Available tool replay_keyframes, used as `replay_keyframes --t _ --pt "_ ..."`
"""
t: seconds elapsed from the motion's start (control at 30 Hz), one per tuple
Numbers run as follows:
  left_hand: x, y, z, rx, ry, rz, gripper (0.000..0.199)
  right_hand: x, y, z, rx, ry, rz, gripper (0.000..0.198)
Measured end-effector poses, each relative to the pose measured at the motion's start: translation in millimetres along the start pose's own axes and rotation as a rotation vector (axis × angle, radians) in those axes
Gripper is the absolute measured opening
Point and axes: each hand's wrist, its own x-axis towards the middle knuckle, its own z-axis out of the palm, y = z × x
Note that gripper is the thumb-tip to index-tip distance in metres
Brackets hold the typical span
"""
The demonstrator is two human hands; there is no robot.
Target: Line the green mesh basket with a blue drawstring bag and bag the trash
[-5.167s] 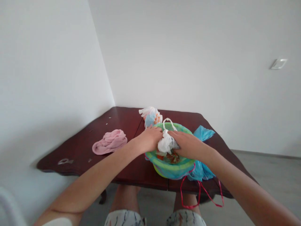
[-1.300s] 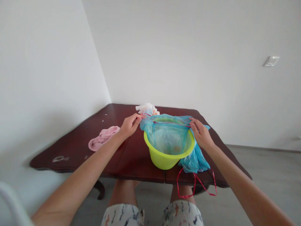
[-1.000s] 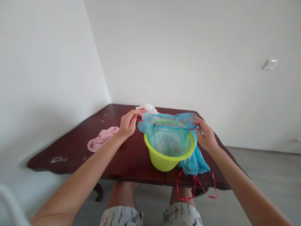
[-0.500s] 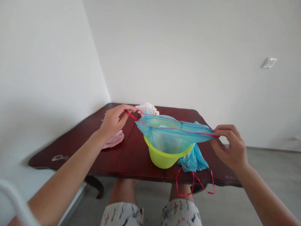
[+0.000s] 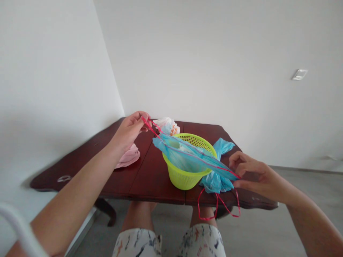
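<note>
A thin blue plastic drawstring bag is stretched across the mouth of a yellow-green plastic basket, its lower part hanging inside. My left hand pinches the red drawstring up and to the left of the basket. On the right, lower down, my right hand pinches the other end of the bag with its red string. A second crumpled blue bag lies against the basket's right side, with its red strings dangling over the table's front edge.
The basket stands on a dark reddish-brown wooden table. A folded pink cloth lies near my left forearm. Behind the basket is a crumpled white bag with orange marks. White walls meet behind the table's left side.
My right hand has moved down and slightly left, so the bag now slants downward to the right. The basket's far rim has come into view. My left hand has risen slightly.
</note>
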Motion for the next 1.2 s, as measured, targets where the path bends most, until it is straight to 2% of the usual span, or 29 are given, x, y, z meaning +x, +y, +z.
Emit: replay_keyframes --t 0.13,0.3,0.37,0.53,0.63,0.73,0.83,0.9,0.97,1.07,1.13,1.2 --pt "1.6 7.6 6.4 -0.144 0.014 -0.008 0.054 3.3 -19.3 -11.6 0.054 0.165 -0.013 0.015" --pt "6.7 24.5 29.0 -0.184 0.010 0.075 0.065 26.3 -34.3 -12.9 0.025 0.406 -0.052 0.035" --pt "6.3 30.7 41.6 -0.192 -0.016 0.095 0.063 37.9 -36.2 -8.0 0.002 0.430 -0.077 0.037" --pt "-0.9 42.7 71.3 -0.298 -0.104 0.111 0.047 59.1 -37.8 7.8 -0.016 0.439 -0.067 0.010" --pt "-6.3 50.1 86.5 -0.333 -0.161 0.106 0.046 67.5 -40.5 11.1 -0.191 0.481 -0.084 0.022" --pt "-10.1 56.6 101.2 -0.357 -0.230 0.096 0.051 76.5 -45.5 10.6 -0.502 0.514 -0.196 0.029" --pt "-11.5 60.0 113.9 -0.386 -0.286 0.102 0.054 87.7 -49.7 12.3 -0.575 0.668 -0.261 0.024" --pt "-11.3 60.7 119.6 -0.399 -0.309 0.107 0.055 95.4 -49.9 13.4 -0.435 0.857 -0.211 0.017" --pt "-10.8 60.8 122.3 -0.423 -0.307 0.100 0.057 101.2 -47.7 11.5 -0.196 0.957 -0.086 0.015" --pt "-10.5 61.0 120.6 -0.479 -0.271 0.065 0.059 103.5 -41.5 3.1 0.246 0.846 0.111 0.029" --pt "-11.0 60.9 116.7 -0.493 -0.254 0.045 0.061 102.1 -37.3 -1.0 0.490 0.790 0.143 0.044" --pt "-11.9 60.2 112.4 -0.482 -0.254 0.038 0.059 101.6 -33.9 -0.1 0.657 0.815 0.117 0.050"
